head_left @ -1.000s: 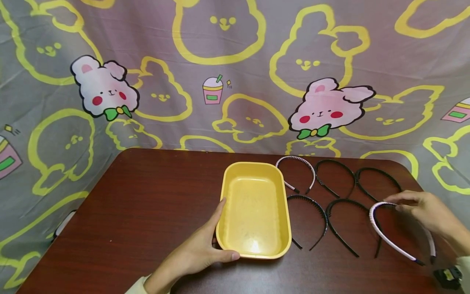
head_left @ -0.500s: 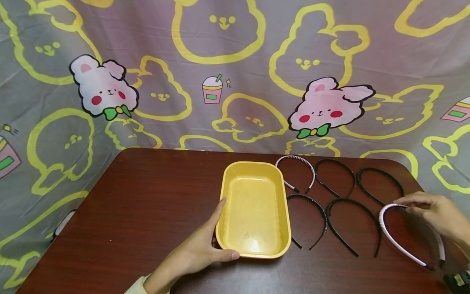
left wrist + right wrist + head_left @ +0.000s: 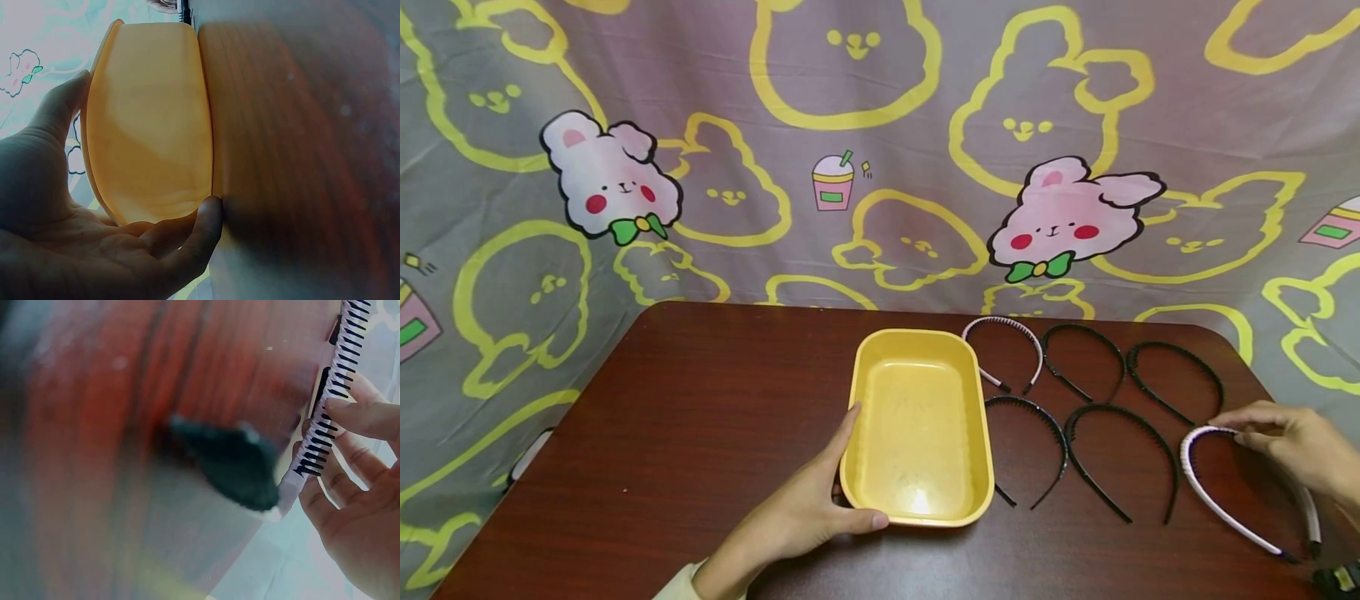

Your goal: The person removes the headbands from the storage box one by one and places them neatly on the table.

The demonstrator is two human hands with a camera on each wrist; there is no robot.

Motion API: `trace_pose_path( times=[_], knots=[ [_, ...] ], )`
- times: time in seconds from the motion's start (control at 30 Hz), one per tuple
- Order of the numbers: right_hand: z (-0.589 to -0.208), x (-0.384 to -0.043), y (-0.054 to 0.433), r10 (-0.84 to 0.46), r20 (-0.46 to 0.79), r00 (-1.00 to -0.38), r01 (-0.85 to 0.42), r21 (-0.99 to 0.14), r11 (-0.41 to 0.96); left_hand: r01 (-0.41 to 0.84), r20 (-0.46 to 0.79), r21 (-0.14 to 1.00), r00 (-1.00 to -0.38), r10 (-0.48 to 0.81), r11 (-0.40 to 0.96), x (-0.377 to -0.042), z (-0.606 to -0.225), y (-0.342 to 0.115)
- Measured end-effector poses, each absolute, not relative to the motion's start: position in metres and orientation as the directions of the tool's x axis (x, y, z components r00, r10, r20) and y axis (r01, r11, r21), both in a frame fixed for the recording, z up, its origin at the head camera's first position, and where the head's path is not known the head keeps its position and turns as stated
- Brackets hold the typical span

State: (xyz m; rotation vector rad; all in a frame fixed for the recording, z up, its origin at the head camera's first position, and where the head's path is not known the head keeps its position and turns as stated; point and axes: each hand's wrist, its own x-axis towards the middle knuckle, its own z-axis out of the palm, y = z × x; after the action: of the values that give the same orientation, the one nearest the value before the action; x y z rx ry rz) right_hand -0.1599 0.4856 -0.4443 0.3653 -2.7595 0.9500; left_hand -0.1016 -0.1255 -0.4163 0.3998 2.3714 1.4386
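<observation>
My left hand (image 3: 801,504) grips the left near corner of a yellow plastic tub (image 3: 917,442). Its thumb lies on the near rim and a finger on the left side; the left wrist view shows fingertips at the tub's base. At the table's right, my right hand (image 3: 1296,450) pinches a pink wrapped headband (image 3: 1185,454) at the top of its arch. Dark comb teeth line this band's inner side in the right wrist view, where a blurred dark tip (image 3: 231,462) looms close. Beside it lies a black headband (image 3: 1120,409).
Between tub and right hand lies a dark, speckled headband (image 3: 1063,442). Behind are a pink headband (image 3: 1000,321) and two black ones, one in the middle (image 3: 1086,330) and one farther right (image 3: 1183,354). A patterned curtain (image 3: 910,167) hangs behind the brown table (image 3: 700,400).
My right hand has moved right and slightly nearer with the pink headband, away from the black headband it overlapped. The left hand and tub have stayed put.
</observation>
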Motion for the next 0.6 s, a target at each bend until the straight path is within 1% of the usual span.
trace_pose_path(
  times=[0.2, 0.6],
  knots=[
    [-0.4463, -0.1599, 0.4859, -0.162, 0.269, -0.949, -0.288, -0.541, 0.790, 0.061, -0.140, 0.895, -0.903, 0.405, 0.443, -0.1014, -0.4168, -0.1255],
    [-0.4482, -0.1601, 0.4843, -0.156, 0.249, -0.956, -0.271, -0.546, 0.793, 0.052, -0.152, 0.887, -0.905, 0.398, 0.459, -0.1015, -0.4172, -0.1258]
  ],
)
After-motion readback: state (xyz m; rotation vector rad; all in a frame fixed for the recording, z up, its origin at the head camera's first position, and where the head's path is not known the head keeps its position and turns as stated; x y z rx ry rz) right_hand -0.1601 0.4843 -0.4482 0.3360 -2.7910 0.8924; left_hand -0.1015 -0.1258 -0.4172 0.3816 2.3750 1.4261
